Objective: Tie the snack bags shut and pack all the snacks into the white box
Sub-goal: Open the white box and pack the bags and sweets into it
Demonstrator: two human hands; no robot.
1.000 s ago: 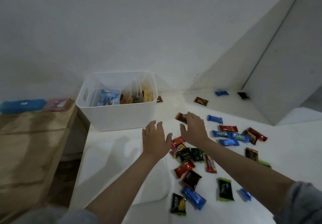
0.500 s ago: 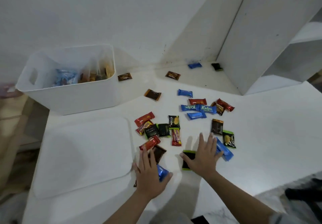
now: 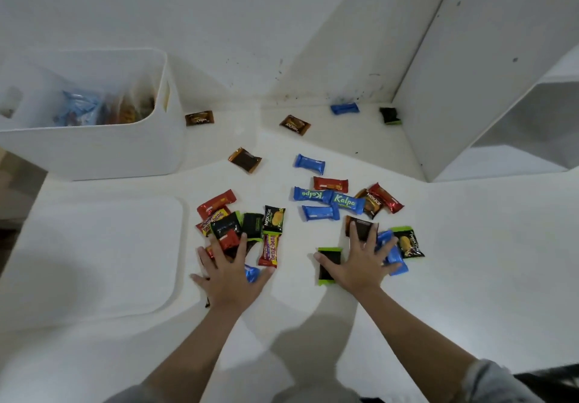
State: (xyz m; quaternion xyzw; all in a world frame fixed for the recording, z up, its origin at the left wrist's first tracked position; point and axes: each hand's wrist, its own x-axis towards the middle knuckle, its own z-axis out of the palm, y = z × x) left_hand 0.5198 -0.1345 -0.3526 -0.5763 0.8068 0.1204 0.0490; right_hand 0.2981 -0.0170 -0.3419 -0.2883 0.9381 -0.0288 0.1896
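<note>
Low in the middle of the frame, both hands lie flat on the white desk point(image 3: 470, 246) with fingers spread, pinching nothing. The left hand point(image 3: 230, 277) presses on the near edge of a heap of red, black and blue snack packets point(image 3: 241, 227), a blue wrapper showing under its thumb side. The right hand point(image 3: 360, 264) covers a dark packet point(image 3: 360, 228) with its fingertips, a black-and-green packet point(image 3: 327, 264) beside its thumb and blue wrappers point(image 3: 393, 255) under its outer fingers. Further up lie blue Kalpa bars point(image 3: 329, 199), red and brown packets, and strays near the back wall: two brown ones, one blue, one black. The white box point(image 3: 94, 148) stands at the upper left of the frame, touching the wall, with clear bagged snacks point(image 3: 103, 109) blurred inside; how they are tied cannot be made out. A white lid point(image 3: 94, 255) lies flat at the left, just beside the left hand. Bare desk opens at the lower right and between the forearms. A white panel point(image 3: 485, 73) rises at the upper right, with a shelf edge cut off by the frame. Packets under the palms are mostly hidden; the desk drops off at the far left.
</note>
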